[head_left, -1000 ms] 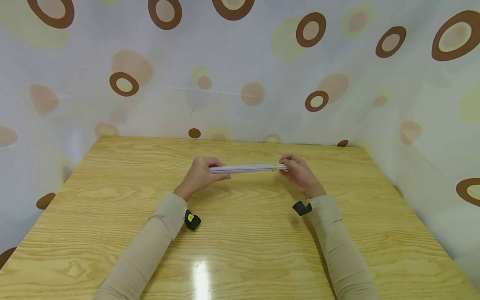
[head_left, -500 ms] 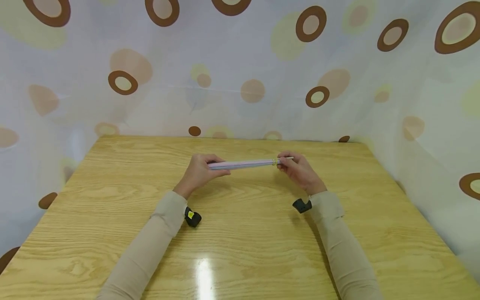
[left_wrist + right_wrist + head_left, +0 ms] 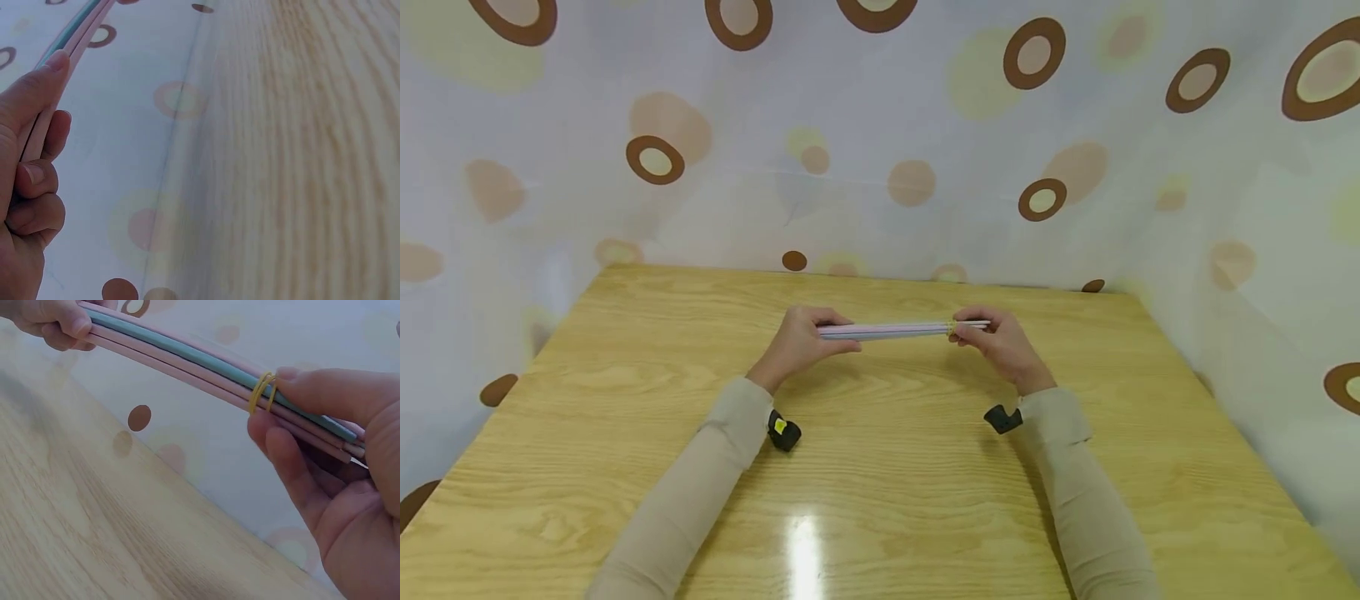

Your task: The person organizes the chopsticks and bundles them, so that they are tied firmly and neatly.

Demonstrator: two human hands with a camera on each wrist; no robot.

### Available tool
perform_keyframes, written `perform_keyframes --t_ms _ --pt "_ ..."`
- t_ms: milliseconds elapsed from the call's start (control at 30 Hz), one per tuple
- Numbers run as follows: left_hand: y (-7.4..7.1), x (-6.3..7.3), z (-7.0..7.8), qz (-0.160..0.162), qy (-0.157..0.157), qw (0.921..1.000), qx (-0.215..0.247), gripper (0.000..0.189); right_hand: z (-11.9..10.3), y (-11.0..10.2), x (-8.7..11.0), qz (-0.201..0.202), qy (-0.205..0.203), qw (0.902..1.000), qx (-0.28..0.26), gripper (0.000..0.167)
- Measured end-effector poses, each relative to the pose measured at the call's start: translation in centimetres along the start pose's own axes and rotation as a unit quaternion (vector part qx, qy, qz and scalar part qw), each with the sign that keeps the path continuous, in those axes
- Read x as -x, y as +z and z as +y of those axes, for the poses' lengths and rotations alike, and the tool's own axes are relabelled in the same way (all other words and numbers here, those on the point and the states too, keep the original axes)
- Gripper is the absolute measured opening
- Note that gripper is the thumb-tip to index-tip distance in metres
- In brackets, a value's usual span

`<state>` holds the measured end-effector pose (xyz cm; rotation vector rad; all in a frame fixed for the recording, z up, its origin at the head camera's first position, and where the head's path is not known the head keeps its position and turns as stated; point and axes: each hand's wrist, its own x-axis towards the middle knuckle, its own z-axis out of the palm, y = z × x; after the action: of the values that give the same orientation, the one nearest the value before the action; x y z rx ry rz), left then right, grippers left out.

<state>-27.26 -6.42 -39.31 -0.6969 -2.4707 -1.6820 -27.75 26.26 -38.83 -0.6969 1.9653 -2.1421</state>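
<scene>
A bundle of slim pink and teal chopsticks point(image 3: 895, 331) is held level above the table, spanning both hands. My left hand point(image 3: 797, 342) grips its left end, thumb on one side and fingers curled round the other, as the left wrist view also shows. A yellow rubber band point(image 3: 261, 392), wound more than once, circles the bundle near its right end. My right hand point(image 3: 1003, 346) pinches the chopsticks at the band, with the thumb tip touching it. Beyond the pinch, the stick ends point(image 3: 344, 440) poke out over the right palm.
Beneath the hands lies a light wood-grain table point(image 3: 880, 467). A pale curtain point(image 3: 865, 108) with brown ring and dot patterns hangs behind it and along its sides. Small black devices sit on the left wrist point(image 3: 784, 432) and right wrist point(image 3: 1003, 419).
My right hand's fingers have shifted left along the bundle onto the rubber band, so the chopstick ends now show past them. My left hand keeps its grip nearly in place.
</scene>
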Motion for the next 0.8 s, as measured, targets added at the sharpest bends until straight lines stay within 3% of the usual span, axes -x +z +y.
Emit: perform_keyframes --t_ms 233,400,533,667,800 --pt "-0.3 -0.1 0.4 -0.009 -0.007 0.9996 -0.028 0.03 -0.2 0.3 0.0 0.014 0.013 0.9957 0.091 0.015" --pt "-0.5 -0.4 0.6 -0.019 -0.005 0.9991 -0.039 0.03 -0.8 0.9 -0.6 0.02 0.045 0.9791 0.197 0.027" --pt "-0.9 -0.6 0.6 -0.016 -0.012 0.9993 -0.03 0.03 -1.4 1.3 -0.9 0.018 0.039 0.9668 0.252 0.034" --pt "-0.9 -0.6 0.4 -0.02 -0.013 0.9996 -0.013 0.03 -1.9 1.4 -0.9 0.011 0.009 0.9608 0.277 0.031" --pt "-0.8 -0.6 0.3 -0.017 -0.013 0.9998 -0.004 0.029 -2.2 1.2 -0.8 -0.003 -0.009 0.9628 0.27 0.023"
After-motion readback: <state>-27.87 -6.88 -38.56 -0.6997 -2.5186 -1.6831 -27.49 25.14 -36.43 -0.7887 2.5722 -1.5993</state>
